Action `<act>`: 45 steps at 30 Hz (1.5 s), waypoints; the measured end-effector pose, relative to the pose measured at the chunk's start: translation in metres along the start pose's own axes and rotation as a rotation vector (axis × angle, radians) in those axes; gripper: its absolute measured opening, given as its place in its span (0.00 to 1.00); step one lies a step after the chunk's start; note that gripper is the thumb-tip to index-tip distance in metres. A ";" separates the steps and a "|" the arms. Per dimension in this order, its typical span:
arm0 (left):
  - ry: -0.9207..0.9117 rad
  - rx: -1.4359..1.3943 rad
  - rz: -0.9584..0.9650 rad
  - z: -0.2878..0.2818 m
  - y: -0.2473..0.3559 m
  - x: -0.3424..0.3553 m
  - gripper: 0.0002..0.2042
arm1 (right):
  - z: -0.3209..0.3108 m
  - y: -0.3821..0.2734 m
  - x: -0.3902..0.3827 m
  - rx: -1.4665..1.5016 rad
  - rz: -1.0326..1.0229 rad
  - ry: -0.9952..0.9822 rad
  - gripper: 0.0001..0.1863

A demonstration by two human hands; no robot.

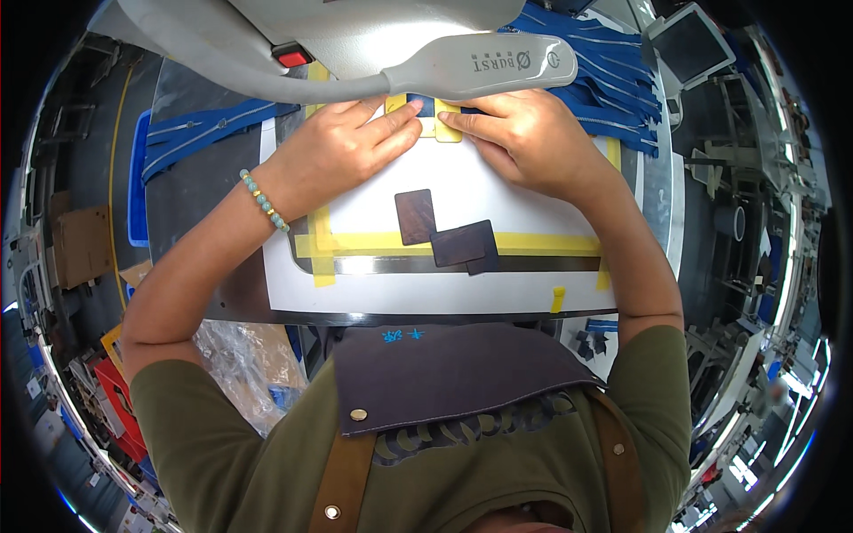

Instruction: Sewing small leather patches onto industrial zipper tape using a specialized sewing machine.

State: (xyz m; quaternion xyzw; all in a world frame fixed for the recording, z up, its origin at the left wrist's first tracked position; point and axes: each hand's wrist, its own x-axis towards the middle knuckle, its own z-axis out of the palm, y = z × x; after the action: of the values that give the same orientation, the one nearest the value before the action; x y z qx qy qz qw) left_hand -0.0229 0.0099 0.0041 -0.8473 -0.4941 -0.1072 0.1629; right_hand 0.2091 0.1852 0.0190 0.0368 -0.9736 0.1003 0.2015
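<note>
Apron (444, 373) nearest; hands (435, 138) flank yellow template (442, 124).

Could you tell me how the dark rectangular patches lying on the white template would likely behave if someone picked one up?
The dark patches lie thin and flat, so they are probably light and somewhat flexible, not rigid. Two overlap loosely on the white template, so a nudge would likely slide them. Flat shapes will not roll.

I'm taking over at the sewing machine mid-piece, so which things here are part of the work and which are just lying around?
In the work:
left hand
right hand
small yellow-and-blue piece under both hands' fingertips
white template plate
sewing machine arm

Lying about:
three dark brown patches
blue zipper strips
small screen
plastic bag
</note>
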 end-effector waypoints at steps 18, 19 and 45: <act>0.020 0.013 -0.001 0.001 -0.003 -0.001 0.14 | -0.004 -0.003 0.005 0.057 0.017 -0.029 0.14; 0.021 0.002 -0.009 0.001 -0.003 -0.001 0.14 | -0.005 -0.004 0.005 0.055 0.015 -0.031 0.14; 0.117 -0.078 -0.128 0.013 -0.001 -0.014 0.17 | -0.011 -0.007 0.003 0.029 0.132 -0.169 0.17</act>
State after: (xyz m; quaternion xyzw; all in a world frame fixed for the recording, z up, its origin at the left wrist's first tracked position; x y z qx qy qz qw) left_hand -0.0304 0.0036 -0.0125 -0.8121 -0.5322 -0.1858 0.1512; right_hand 0.2111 0.1804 0.0319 -0.0160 -0.9859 0.1239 0.1110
